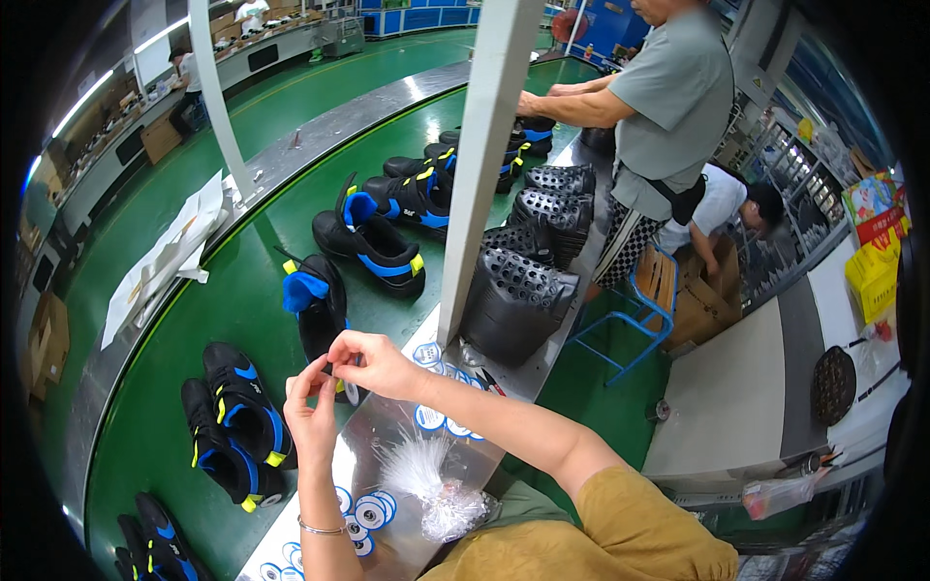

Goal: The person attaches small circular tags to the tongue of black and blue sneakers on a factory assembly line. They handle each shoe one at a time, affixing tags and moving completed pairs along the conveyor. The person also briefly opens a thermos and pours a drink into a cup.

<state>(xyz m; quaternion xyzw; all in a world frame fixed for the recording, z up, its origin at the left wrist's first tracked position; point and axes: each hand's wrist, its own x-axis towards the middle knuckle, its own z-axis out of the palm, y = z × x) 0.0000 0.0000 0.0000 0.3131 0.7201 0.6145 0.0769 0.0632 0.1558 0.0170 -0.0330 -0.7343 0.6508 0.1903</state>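
Observation:
My left hand [312, 412] and my right hand [373, 363] meet over the metal ledge [334, 474], fingertips pinched together. Whatever lies between the fingers is too small to make out. Just behind them on the green belt stands a black shoe [320, 324] with a blue lining, partly hidden by my hands. Below my right forearm, a bundle of clear plastic strands [417, 470] rests on the ledge. Round blue-and-white tags [371, 511] lie beside it, and more tags [431, 416] are spread under my right forearm.
Pairs of black-and-blue shoes [237, 407] line the green conveyor belt [136, 436]. A white post [484, 165] rises by the ledge, near stacked black perforated pieces [518, 300]. One co-worker [668, 97] stands beyond; another bends over a cardboard box [707, 300] behind a blue-framed stool [644, 300].

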